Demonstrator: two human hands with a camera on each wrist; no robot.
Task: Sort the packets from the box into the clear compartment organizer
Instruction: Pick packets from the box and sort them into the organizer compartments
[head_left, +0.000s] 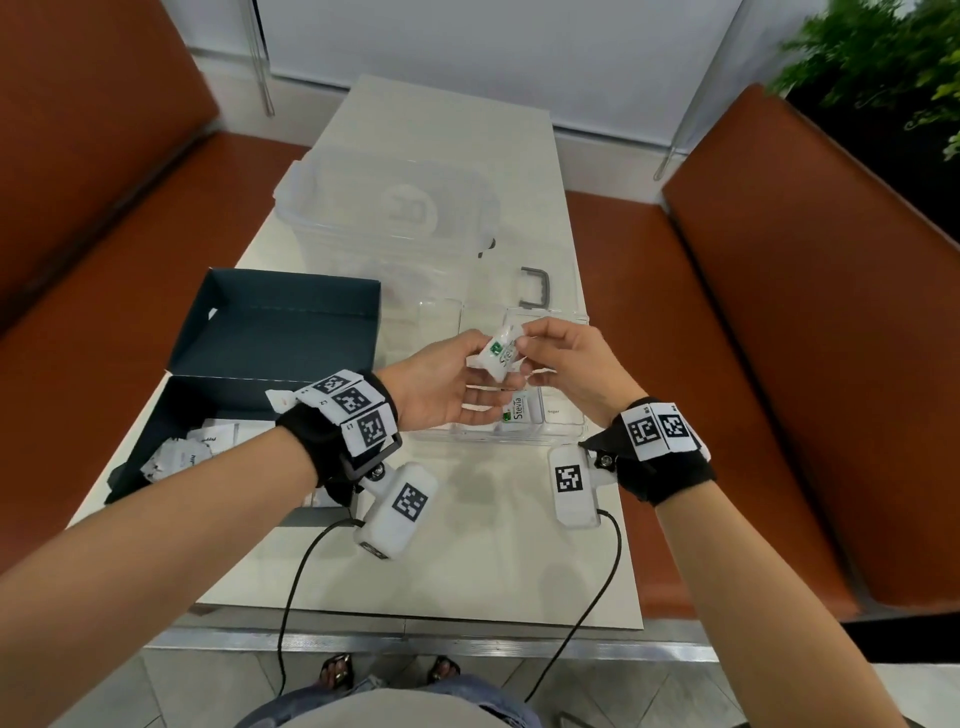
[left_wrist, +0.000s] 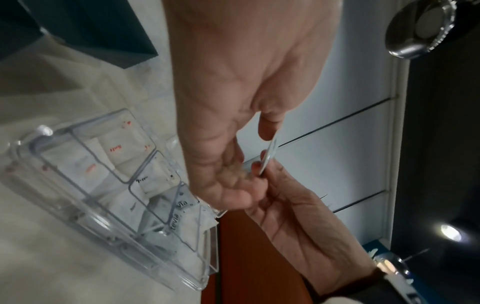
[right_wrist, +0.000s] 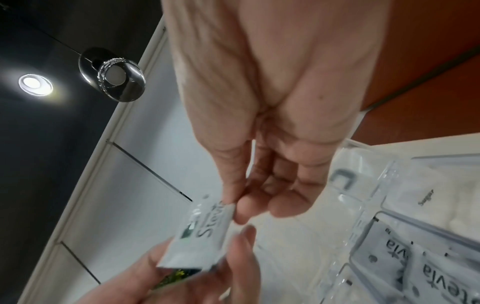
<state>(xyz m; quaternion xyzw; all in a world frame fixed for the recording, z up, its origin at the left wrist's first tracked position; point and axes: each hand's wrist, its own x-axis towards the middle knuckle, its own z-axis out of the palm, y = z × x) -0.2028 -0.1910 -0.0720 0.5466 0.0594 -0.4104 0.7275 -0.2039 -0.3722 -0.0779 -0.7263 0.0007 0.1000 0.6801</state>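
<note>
Stevia packet (head_left: 500, 353), white with a green logo, is held in the air between both hands just above the near end of the clear compartment organizer (head_left: 566, 431). The left hand (head_left: 441, 387) lies palm-up beneath it, fingers loosely curled round its lower end, while the right hand (head_left: 563, 364) pinches its upper edge between thumb and forefinger; the right wrist view shows that pinch at the packet's top corner. Below the packet, the organizer's near compartments already hold more Stevia packets (head_left: 514, 415) and, just beside them to the right, a packet marked Sugar (head_left: 554, 411); the left wrist view shows further cells with red-printed and pepper sachets. The organizer's open lid (head_left: 395, 208) lies back beyond it, and a grey handle (head_left: 535, 286) stands at its far right edge. To the left, touching the organizer's side or just beside it, sits the dark box (head_left: 280, 332) with its flap raised, loose sachets (head_left: 182, 457) in its near corner. All rest on the pale table (head_left: 467, 571), whose near stretch holds only the wrist-camera cables. Orange bench seats (head_left: 779, 312) flank the table on both sides, and a green plant (head_left: 883, 52) shows at the far right.
</note>
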